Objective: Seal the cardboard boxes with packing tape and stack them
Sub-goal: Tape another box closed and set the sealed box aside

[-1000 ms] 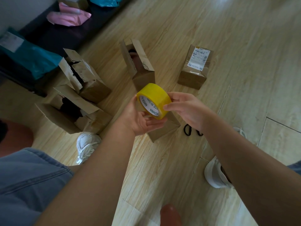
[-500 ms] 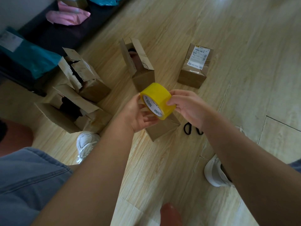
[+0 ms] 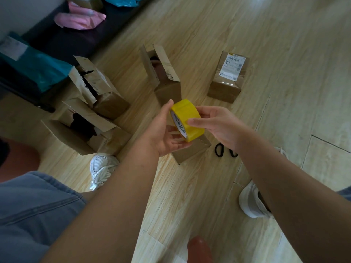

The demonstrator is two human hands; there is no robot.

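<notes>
Tape roll [image 3: 188, 118]: yellow, held in the air between both hands, clear of the floor [image 3: 209, 35].
Roll axis: runs roughly from left palm toward right hand; printed core face turns to the left hand, outer band faces up and right.
Left hand [image 3: 163, 135]: cups the roll from below on the core side, thumb hooked over the top edge.
Right hand [image 3: 218, 126]: thumb pad flat on the band, fingers round the far side.
Hands: together, both clamped on the roll.
Step (judged): feeling for the free end; no strip pulled out yet.
Small box [image 3: 191, 152]: on the floor straight under the hands, the nearest box, partly hidden; can't tell its flaps.
Tall box [image 3: 165, 76]: just beyond the hands, upright, flaps open.
Torn box [image 3: 102, 92]: left of the left hand, open.
Low box [image 3: 85, 133]: left of the left hand, nearer the person, open.
Labelled box [image 3: 228, 76]: beyond the right hand, closed, looks taped already.
Scissors [image 3: 220, 150]: on the floor under the right wrist, only handles show; right hand nearer.
Next (judged): right thumb lifts the end, left hand steadies the core, then down to the small box.
</notes>
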